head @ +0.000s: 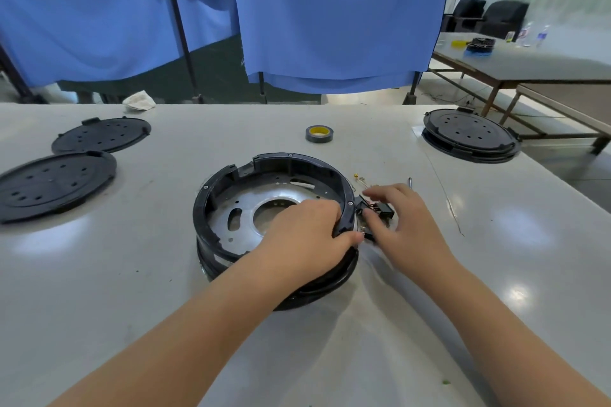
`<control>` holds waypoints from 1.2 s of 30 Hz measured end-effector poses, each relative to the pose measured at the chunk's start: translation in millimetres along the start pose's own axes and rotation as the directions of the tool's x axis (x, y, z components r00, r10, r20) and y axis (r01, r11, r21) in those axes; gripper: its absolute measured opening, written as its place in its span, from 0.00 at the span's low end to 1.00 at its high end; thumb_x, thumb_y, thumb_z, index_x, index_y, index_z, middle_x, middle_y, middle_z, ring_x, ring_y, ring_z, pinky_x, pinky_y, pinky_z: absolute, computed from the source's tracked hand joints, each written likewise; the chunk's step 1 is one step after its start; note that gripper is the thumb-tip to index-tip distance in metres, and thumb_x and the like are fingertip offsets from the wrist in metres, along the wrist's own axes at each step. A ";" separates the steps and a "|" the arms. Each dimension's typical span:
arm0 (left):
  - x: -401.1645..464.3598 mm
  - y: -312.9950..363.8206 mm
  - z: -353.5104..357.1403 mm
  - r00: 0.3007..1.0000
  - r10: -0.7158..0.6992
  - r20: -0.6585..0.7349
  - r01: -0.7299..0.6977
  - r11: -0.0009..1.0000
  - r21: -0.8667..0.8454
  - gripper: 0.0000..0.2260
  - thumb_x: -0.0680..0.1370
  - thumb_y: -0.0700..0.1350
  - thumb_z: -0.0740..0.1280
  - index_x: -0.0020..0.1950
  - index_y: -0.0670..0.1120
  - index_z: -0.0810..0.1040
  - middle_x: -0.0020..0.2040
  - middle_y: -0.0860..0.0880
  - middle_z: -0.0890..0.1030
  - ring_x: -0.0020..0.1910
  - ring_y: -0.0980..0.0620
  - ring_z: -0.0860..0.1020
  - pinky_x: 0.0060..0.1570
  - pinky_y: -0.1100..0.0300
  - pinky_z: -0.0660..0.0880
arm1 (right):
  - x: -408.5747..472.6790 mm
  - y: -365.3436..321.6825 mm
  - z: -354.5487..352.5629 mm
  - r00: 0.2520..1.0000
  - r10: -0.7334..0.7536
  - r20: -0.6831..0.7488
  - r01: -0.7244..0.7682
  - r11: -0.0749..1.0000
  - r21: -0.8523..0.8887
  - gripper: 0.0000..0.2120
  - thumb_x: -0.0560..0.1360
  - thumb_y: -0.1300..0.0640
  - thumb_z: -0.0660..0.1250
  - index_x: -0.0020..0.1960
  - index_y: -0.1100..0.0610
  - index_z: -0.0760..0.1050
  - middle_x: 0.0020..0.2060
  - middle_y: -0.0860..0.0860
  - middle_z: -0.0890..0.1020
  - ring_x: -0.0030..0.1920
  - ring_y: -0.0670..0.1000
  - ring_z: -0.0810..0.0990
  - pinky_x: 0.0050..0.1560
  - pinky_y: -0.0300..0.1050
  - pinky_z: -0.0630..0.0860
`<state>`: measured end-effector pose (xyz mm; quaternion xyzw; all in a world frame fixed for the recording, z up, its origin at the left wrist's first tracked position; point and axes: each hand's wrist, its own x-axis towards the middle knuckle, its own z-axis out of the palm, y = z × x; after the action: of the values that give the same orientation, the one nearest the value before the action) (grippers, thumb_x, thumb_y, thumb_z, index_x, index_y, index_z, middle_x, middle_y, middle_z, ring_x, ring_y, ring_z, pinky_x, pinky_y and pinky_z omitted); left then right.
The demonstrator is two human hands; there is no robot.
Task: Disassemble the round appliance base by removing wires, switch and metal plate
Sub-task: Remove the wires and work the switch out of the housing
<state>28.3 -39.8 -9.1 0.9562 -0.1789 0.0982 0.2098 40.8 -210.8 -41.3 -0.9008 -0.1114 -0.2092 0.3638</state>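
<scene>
A round black appliance base [231, 182] lies in the middle of the grey table, with a silver metal plate [244, 208] inside that has a large centre hole. My left hand [307, 228] grips the base's right rim, fingers curled over it and thumb on the outside. Just right of the rim, my right hand [400, 218] pinches a small black switch [385, 210] with wires and terminals on it. Part of the switch is hidden under my fingers. Loose wire ends with a yellow terminal [357, 176] lie behind it.
Two black perforated round covers [99, 134] [49, 185] lie at the left. A stack of black bases [469, 135] stands at the back right. A tape roll [319, 133] sits behind the base, a small screwdriver [410, 182] to the right. Blue curtains hang beyond the table.
</scene>
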 end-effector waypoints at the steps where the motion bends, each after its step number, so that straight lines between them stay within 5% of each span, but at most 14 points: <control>1: 0.4 0.1 -3.1 1.000 -0.001 -0.010 0.001 1.000 0.011 0.18 0.75 0.62 0.64 0.36 0.49 0.68 0.33 0.54 0.71 0.37 0.51 0.71 0.33 0.57 0.65 | -4.4 -2.9 -0.3 1.000 -0.008 0.005 0.007 1.000 0.028 0.12 0.75 0.59 0.69 0.58 0.53 0.78 0.50 0.46 0.77 0.55 0.47 0.74 0.57 0.38 0.69; 6: 1.6 1.3 -32.0 0.976 0.011 -0.220 -0.014 1.000 -0.012 0.19 0.72 0.64 0.65 0.37 0.49 0.72 0.32 0.55 0.73 0.35 0.54 0.72 0.33 0.58 0.67 | -19.3 -16.3 1.1 0.996 0.083 0.033 -0.088 0.960 0.264 0.10 0.77 0.56 0.65 0.57 0.44 0.73 0.51 0.43 0.79 0.54 0.39 0.77 0.56 0.36 0.73; 9: -4.7 2.3 -47.9 0.956 0.006 -0.293 -0.035 0.995 -0.093 0.19 0.71 0.64 0.67 0.36 0.49 0.75 0.27 0.55 0.69 0.29 0.57 0.69 0.30 0.61 0.65 | -18.5 -26.3 3.0 0.963 0.252 0.095 -0.265 0.824 0.501 0.12 0.79 0.55 0.63 0.62 0.46 0.72 0.51 0.45 0.81 0.54 0.45 0.80 0.57 0.43 0.75; 12: -14.9 4.8 -54.5 0.939 -0.001 -0.344 -0.063 0.982 -0.177 0.17 0.70 0.62 0.69 0.31 0.53 0.69 0.23 0.56 0.66 0.27 0.59 0.68 0.28 0.65 0.62 | -16.4 -37.8 -1.8 0.880 0.339 0.332 -0.462 0.456 0.760 0.12 0.81 0.56 0.59 0.62 0.53 0.74 0.50 0.51 0.84 0.50 0.49 0.83 0.52 0.44 0.79; 16: -30.9 12.7 -47.7 0.920 0.070 -0.385 -0.118 0.988 -0.101 0.19 0.72 0.60 0.69 0.31 0.56 0.62 0.23 0.57 0.62 0.25 0.60 0.66 0.30 0.64 0.61 | -19.8 -51.2 -15.1 0.788 0.148 0.597 -0.604 0.000 0.797 0.20 0.82 0.55 0.51 0.60 0.61 0.79 0.58 0.58 0.82 0.56 0.54 0.82 0.49 0.47 0.80; 21: -47.6 23.2 -28.3 0.837 0.217 -0.503 -0.221 0.974 0.052 0.16 0.72 0.57 0.69 0.34 0.46 0.75 0.25 0.55 0.72 0.23 0.56 0.71 0.26 0.65 0.64 | -21.8 -64.3 -19.8 0.802 0.151 0.578 -0.543 -0.222 0.810 0.25 0.82 0.52 0.51 0.50 0.63 0.84 0.52 0.62 0.84 0.50 0.59 0.84 0.43 0.51 0.82; 24: -50.1 25.7 -23.6 0.789 0.255 -0.559 -0.257 0.963 0.077 0.17 0.73 0.58 0.66 0.35 0.45 0.76 0.26 0.54 0.73 0.24 0.54 0.72 0.24 0.61 0.68 | -21.9 -67.3 -21.0 0.842 0.216 0.494 -0.474 -0.139 0.869 0.23 0.82 0.50 0.53 0.52 0.63 0.83 0.51 0.62 0.84 0.48 0.60 0.85 0.41 0.51 0.82; 28: -46.4 24.4 -34.2 0.764 0.156 -0.626 -0.244 0.968 -0.057 0.19 0.74 0.59 0.66 0.36 0.44 0.74 0.28 0.58 0.70 0.26 0.58 0.68 0.27 0.62 0.69 | -12.7 -80.0 -30.5 0.946 0.216 0.242 -0.276 0.147 0.950 0.16 0.75 0.51 0.64 0.57 0.59 0.78 0.53 0.60 0.84 0.54 0.58 0.83 0.49 0.50 0.81; 33: -47.6 22.4 -44.0 0.870 -0.084 -0.487 -0.149 0.895 -0.421 0.18 0.72 0.64 0.64 0.43 0.50 0.76 0.34 0.53 0.79 0.34 0.52 0.77 0.34 0.56 0.74 | -3.2 -102.4 -45.8 0.994 0.081 0.067 -0.094 0.410 0.907 0.03 0.77 0.57 0.66 0.49 0.55 0.78 0.45 0.54 0.85 0.46 0.54 0.85 0.44 0.45 0.80; 36: -52.0 16.7 -47.1 0.929 -0.152 -0.338 -0.089 0.794 -0.601 0.14 0.72 0.64 0.67 0.45 0.54 0.78 0.38 0.54 0.82 0.36 0.55 0.79 0.36 0.61 0.77 | -3.6 -110.8 -47.8 1.000 0.002 -0.023 0.016 0.649 0.761 0.03 0.79 0.61 0.64 0.48 0.55 0.76 0.37 0.49 0.84 0.34 0.44 0.82 0.32 0.32 0.75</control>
<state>-31.1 -17.7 25.4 0.8050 -0.1420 0.2099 0.5365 -15.7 -165.9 55.5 -0.6627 -0.1883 -0.1543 0.7082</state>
